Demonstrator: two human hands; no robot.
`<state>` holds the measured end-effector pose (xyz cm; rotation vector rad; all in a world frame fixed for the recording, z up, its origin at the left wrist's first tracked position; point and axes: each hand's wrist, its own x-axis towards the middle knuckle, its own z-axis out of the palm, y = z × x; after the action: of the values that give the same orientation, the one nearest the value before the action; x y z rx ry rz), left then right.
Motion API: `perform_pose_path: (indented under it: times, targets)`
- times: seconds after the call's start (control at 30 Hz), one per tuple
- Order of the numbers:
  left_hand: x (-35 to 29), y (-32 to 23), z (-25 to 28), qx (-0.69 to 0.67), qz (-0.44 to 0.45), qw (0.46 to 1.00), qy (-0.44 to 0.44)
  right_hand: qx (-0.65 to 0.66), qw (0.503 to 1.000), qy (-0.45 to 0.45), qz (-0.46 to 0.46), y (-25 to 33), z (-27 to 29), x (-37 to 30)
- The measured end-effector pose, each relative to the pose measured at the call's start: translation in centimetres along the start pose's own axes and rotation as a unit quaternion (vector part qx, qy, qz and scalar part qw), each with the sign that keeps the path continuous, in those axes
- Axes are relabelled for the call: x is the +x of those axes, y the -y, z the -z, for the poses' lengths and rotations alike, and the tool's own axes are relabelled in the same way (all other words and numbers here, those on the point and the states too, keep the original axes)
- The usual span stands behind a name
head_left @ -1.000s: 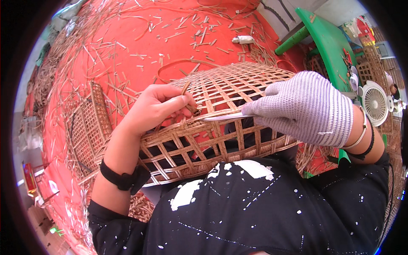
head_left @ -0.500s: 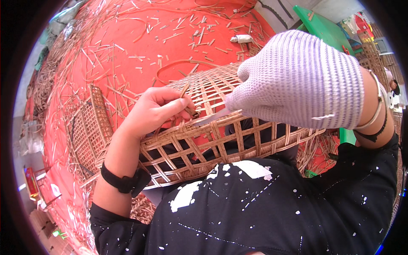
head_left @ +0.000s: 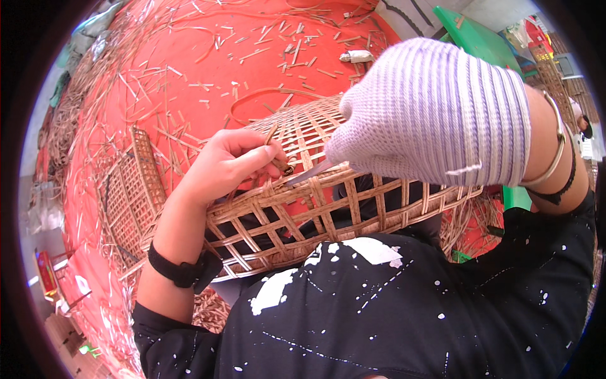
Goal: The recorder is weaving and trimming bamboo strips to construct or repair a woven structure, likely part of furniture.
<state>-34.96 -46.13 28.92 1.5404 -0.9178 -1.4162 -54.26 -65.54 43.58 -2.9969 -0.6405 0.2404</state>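
A woven basket (head_left: 325, 218) of brown cane strips lies across my lap, its open lattice facing me. At the basket's upper edge my bare left hand (head_left: 230, 163) is closed, pinching a short brown cane strip (head_left: 271, 134) between thumb and fingers. My right hand (head_left: 435, 114), in a white and lilac knitted glove, is closed around a knife. Only the knife's narrow blade (head_left: 309, 173) shows; the glove hides its handle. The blade points left and lies against the edge, its tip close to my left fingertips.
Cut cane pieces (head_left: 297, 54) are scattered over the red floor covering (head_left: 208, 69). Another lattice panel (head_left: 132, 196) stands on the left, near heaps of long strips (head_left: 63, 120). A small white-wrapped bundle (head_left: 357, 57) lies beyond the basket, and a green panel (head_left: 473, 38) stands at far right.
My gloved right hand has shifted slightly left and away from me, with the knife blade now tilted more steeply. My left hand keeps its pinch at nearly the same spot.
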Motion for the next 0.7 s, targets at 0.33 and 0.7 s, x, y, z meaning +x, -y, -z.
perform_pose_path:
  times: [0.33,0.7]
  targets:
    - [0.2,0.2,-0.1,-0.023,-0.017,1.0,0.004,0.145,0.979,0.142,-0.035,-2.4,1.4,3.1]
    - [0.5,0.1,0.2,-0.055,0.003,0.998,0.021,0.09,0.984,0.023,-0.149,3.7,-4.4,-1.7]
